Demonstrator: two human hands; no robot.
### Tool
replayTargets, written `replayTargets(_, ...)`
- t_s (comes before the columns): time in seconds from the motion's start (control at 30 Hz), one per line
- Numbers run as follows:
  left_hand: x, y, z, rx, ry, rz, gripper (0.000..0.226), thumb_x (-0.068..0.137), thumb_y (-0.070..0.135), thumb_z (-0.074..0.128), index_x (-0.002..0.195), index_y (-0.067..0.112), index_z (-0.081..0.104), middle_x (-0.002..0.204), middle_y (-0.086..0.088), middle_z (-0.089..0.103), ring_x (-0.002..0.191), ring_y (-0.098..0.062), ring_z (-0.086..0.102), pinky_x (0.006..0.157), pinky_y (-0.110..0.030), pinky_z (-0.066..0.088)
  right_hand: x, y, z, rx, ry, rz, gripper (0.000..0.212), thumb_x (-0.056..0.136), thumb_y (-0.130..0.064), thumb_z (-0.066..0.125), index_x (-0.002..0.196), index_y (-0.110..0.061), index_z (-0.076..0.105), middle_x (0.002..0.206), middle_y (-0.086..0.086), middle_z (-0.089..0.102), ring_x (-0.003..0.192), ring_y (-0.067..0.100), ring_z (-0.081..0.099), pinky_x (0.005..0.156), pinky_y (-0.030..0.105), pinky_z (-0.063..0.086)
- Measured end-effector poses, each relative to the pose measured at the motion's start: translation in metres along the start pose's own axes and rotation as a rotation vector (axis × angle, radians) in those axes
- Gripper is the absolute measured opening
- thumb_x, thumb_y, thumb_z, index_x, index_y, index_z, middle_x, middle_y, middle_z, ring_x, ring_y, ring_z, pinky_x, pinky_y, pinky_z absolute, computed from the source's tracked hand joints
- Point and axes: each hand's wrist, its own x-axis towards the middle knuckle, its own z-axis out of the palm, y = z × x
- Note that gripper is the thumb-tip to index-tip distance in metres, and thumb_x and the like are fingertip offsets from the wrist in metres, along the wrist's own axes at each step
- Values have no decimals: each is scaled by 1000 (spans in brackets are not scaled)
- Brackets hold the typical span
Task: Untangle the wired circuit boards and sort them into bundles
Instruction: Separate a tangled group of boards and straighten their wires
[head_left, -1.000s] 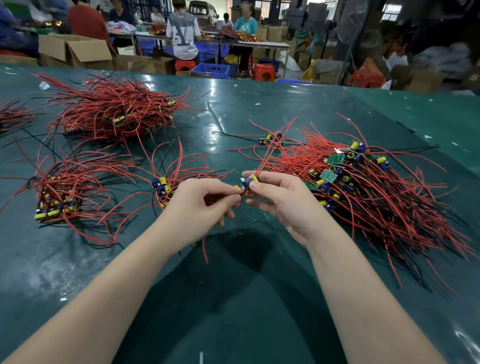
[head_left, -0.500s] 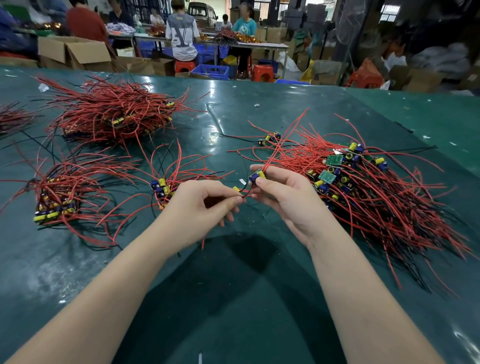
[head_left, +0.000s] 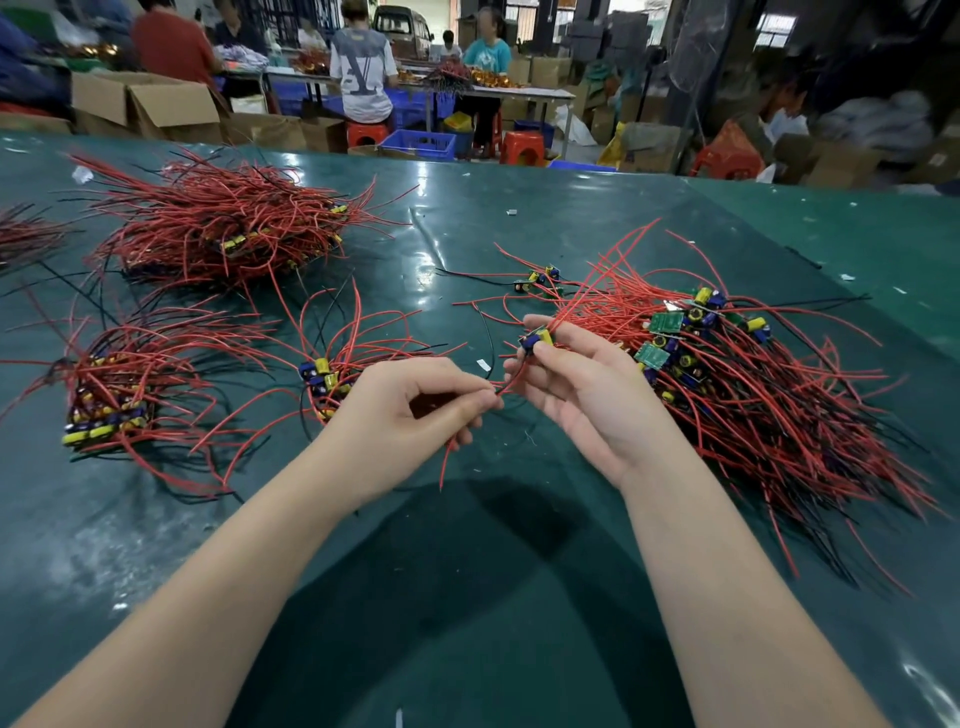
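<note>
Right hand (head_left: 582, 384) pinching a small wired circuit board (head_left: 536, 340) just beside the tangled pile (head_left: 753, 384); left hand (head_left: 410, 415) pinching its red wire (head_left: 506, 383), likely drawing it free. Smaller sorted bundles (head_left: 332, 374) lying leftward on the table (head_left: 467, 597).

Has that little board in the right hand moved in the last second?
Yes. The board pinched by the right hand has risen slightly and shifted right, toward the tangled pile.

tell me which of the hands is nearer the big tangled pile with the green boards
Right. The right hand sits against the tangled pile's near edge; the left hand is farther left.
</note>
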Motion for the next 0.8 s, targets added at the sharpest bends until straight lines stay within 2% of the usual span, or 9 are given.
replayTargets(0.1, 1, -2, 0, 37, -19, -60, 15, 91, 5, 61, 93, 14, 72, 69, 14, 67, 61, -6, 63, 64, -20, 52, 2, -2, -3, 32, 44, -15, 25, 96, 6, 43, 111, -7, 59, 88, 11, 55, 67, 15, 68, 70, 26, 59)
replayTargets(0.2, 0, -5, 0, 140, -70, -77, 20, 93, 7, 57, 102, 15, 73, 79, 6, 63, 68, -5, 64, 71, -32, 54, 2, -3, -4, 60, 93, -51, 25, 96, 7, 43, 105, -9, 61, 82, 9, 57, 67, 16, 67, 74, 28, 58)
replayTargets(0.3, -1, -5, -2, 244, -92, -62, 20, 94, 10, 58, 97, 20, 75, 82, 4, 61, 73, -5, 61, 75, -31, 51, 2, -1, -3, 54, 95, -67, 27, 95, 8, 44, 107, -8, 60, 80, 8, 57, 69, 17, 65, 75, 29, 57)
replayTargets(0.4, -2, -1, -2, 238, -88, 50, 20, 92, 7, 60, 89, 20, 75, 78, 3, 61, 72, -6, 59, 67, -19, 43, 2, 0, -2, 57, 69, -63, 28, 95, 8, 44, 113, -6, 59, 85, 12, 56, 69, 17, 64, 77, 29, 57)
replayTargets(0.47, -3, 1, -1, 193, -89, 93, 21, 92, 6, 60, 88, 21, 75, 78, 2, 61, 71, -9, 61, 65, -18, 44, 2, 0, -1, 71, 40, -54, 28, 96, 7, 45, 115, -7, 59, 87, 13, 55, 69, 15, 65, 75, 28, 57)
replayTargets(0.6, 0, -4, -2, 211, -68, 14, 18, 93, 11, 60, 90, 19, 75, 73, 5, 65, 68, -11, 61, 68, -23, 48, 3, -3, -5, 113, 84, -66, 27, 96, 6, 44, 107, -11, 61, 84, 10, 57, 66, 15, 66, 69, 25, 58)
replayTargets(0.7, 0, -7, -2, 226, -61, -61, 19, 93, 15, 60, 85, 24, 75, 70, 7, 68, 67, -12, 63, 70, -27, 52, 3, -6, -8, 154, 120, -79, 27, 96, 6, 44, 108, -12, 61, 84, 10, 57, 67, 15, 66, 73, 28, 58)
replayTargets(0.8, 1, -9, -3, 273, 6, -61, 22, 93, 14, 60, 80, 25, 73, 67, 7, 66, 65, -7, 60, 68, -23, 48, 2, -8, -9, 187, 96, -92, 27, 95, 5, 45, 107, -13, 62, 86, 11, 57, 69, 17, 66, 75, 30, 58)
